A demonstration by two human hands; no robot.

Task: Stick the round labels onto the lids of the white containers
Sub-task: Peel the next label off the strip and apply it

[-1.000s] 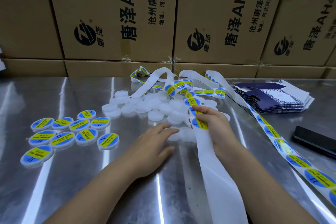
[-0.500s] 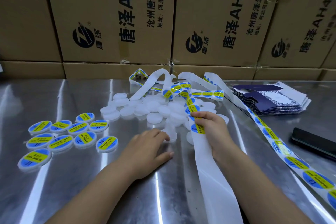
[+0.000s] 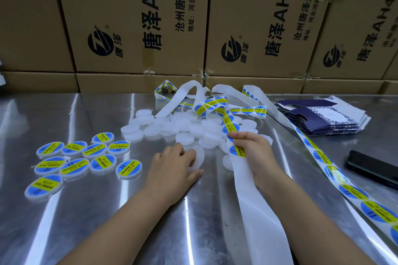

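The left hand [image 3: 172, 168] has its grip closed on a white container [image 3: 199, 157], fingers over the top and thumb beneath, so the disc stands tilted on its edge just off the bench [image 3: 107, 221]. Beside it, the right hand [image 3: 256, 155] has its grip pinched on the label strip [image 3: 254, 211], fingertips at the blue-and-yellow label [image 3: 238, 151] that sits where the printed run ends and the bare backing trails down toward the person. Behind both hands lies the heap of unlabelled containers [image 3: 183, 127], with loops of strip draped over it. The labelled containers [image 3: 75, 157] are set out well to the left. Folded cartons [image 3: 323, 116] and a phone [image 3: 372, 168] lie to the right, and cardboard boxes [image 3: 140, 28] are stacked along the back. This looks like the pick-up-and-peel step: one lid is in hand, the label not yet free. The next move likely calls for lifting the label's edge off the backing, laying the lid flat and pressing the label down centred.
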